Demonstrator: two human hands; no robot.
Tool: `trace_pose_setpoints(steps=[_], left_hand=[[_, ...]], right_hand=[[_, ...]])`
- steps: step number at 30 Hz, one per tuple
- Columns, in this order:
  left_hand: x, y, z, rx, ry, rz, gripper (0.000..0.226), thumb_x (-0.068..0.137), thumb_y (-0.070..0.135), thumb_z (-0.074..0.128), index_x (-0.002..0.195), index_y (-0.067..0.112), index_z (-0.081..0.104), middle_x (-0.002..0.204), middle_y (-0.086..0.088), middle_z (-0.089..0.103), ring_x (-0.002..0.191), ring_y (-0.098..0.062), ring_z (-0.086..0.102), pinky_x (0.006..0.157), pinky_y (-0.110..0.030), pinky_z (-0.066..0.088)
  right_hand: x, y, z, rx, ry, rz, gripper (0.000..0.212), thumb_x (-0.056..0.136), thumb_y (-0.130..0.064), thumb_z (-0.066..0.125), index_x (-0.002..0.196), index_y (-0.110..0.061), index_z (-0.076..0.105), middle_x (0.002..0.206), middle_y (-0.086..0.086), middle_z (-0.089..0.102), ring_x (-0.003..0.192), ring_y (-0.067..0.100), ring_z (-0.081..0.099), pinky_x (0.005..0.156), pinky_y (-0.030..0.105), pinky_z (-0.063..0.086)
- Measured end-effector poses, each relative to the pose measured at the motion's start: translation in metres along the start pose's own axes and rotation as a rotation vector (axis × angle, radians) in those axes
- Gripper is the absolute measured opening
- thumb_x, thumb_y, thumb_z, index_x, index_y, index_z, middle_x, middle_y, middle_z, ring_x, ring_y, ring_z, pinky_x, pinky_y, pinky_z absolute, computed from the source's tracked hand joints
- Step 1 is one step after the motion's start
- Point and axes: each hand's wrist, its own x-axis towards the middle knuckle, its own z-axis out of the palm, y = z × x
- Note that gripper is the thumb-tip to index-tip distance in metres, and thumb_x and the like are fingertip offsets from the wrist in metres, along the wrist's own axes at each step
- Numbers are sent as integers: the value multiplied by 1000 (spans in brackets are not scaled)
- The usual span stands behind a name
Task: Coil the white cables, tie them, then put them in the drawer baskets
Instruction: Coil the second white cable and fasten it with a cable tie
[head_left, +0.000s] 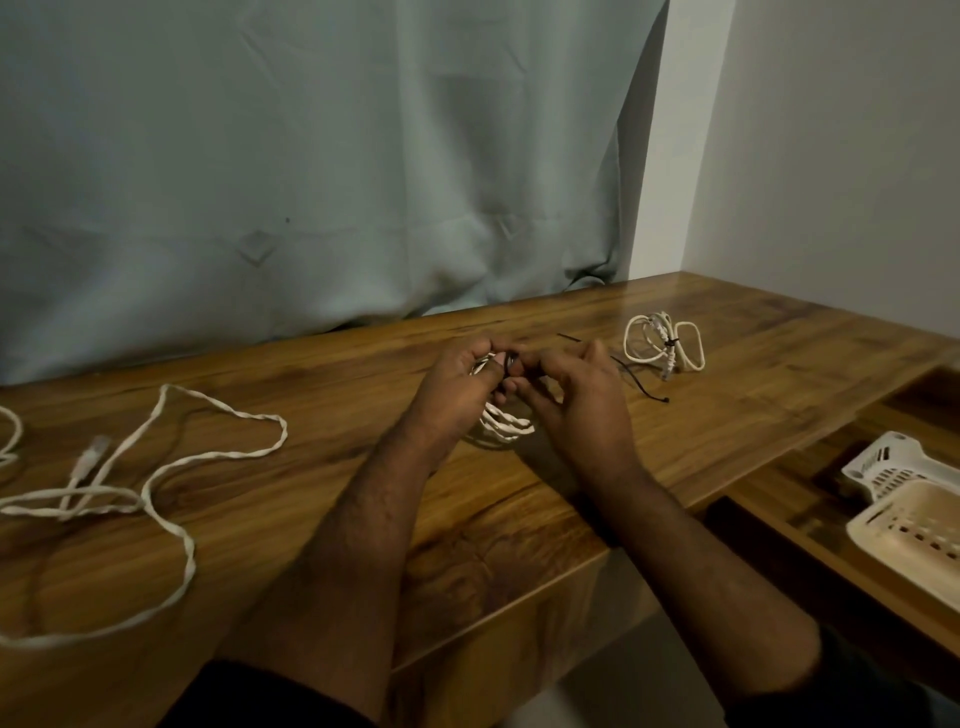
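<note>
At the middle of the wooden table (322, 519) my left hand (457, 387) grips a coiled white cable (506, 426); its loops hang out below both hands. My right hand (571, 395) pinches a thin black tie (641, 387) at the top of that coil, and the tie's free end trails right across the wood. A tied white coil (662, 343) lies at the back right. A loose white cable (171, 467) with a clear plug sprawls across the left of the table.
An open drawer (810, 519) at the lower right holds a white basket (883, 462) and a cream basket (914, 530). A pale green curtain (311, 156) hangs behind the table, and a white wall (831, 156) stands to the right.
</note>
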Motion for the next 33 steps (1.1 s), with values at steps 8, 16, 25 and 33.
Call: trace_pose_setpoints(steps=[8, 16, 25, 33], left_hand=[[-1, -2, 0, 48, -46, 62, 30, 103, 7, 54, 96, 26, 76, 71, -5, 66, 63, -11, 55, 67, -29, 48], [-3, -4, 0, 46, -111, 103, 18, 97, 13, 59, 98, 18, 77, 99, -7, 77, 85, -15, 71, 78, -36, 56], [2, -9, 0, 168, -44, 197, 18, 91, 25, 65, 98, 31, 80, 107, -3, 74, 90, -17, 69, 77, -40, 54], [-4, 3, -1, 57, -92, 164, 21, 97, 4, 65, 97, 20, 80, 103, -5, 78, 76, -6, 68, 56, -23, 49]], right_hand=[[1, 0, 0, -56, 6, 29, 19, 83, -23, 81, 98, -19, 70, 106, 0, 52, 105, 24, 49, 85, 38, 45], [-3, -11, 1, 231, -116, 105, 29, 91, -20, 70, 111, -18, 49, 98, -12, 66, 89, 1, 66, 78, 37, 56], [2, -1, 4, 269, -181, 318, 20, 89, -25, 74, 105, -26, 63, 87, -5, 74, 76, 12, 70, 71, 39, 56], [-2, 1, 3, 611, -141, 367, 34, 88, -4, 77, 117, -6, 59, 107, 9, 75, 102, 25, 73, 87, 43, 60]])
